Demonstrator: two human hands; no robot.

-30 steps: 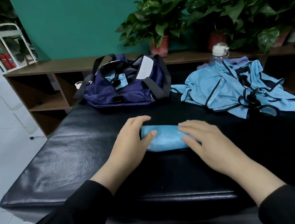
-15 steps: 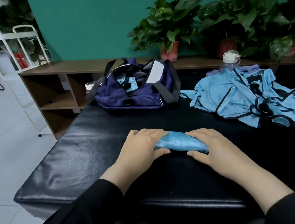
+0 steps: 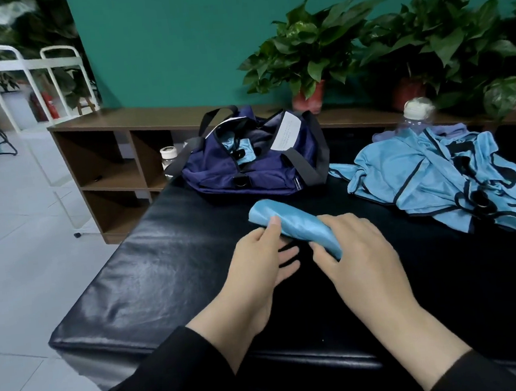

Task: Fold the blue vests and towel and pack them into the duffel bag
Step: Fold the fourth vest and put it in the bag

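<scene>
A rolled blue cloth [image 3: 296, 223] is lifted off the black padded table [image 3: 169, 265], tilted with its far end up to the left. My left hand [image 3: 262, 257] holds it from below, thumb on top and fingers under it. My right hand [image 3: 358, 249] grips its near end. The navy duffel bag [image 3: 254, 167] stands open at the table's far side, with blue fabric inside. A heap of unfolded blue vests [image 3: 436, 176] with black trim lies at the right.
A clear plastic bottle [image 3: 415, 119] stands behind the vests. A wooden shelf unit [image 3: 113, 158] with a small jar [image 3: 168, 159] runs along the green wall, with potted plants [image 3: 310, 53] on top. White tiled floor lies to the left.
The rolled cloth has risen from the table and tilted toward the bag. My left hand has slid under it. My view has swung left.
</scene>
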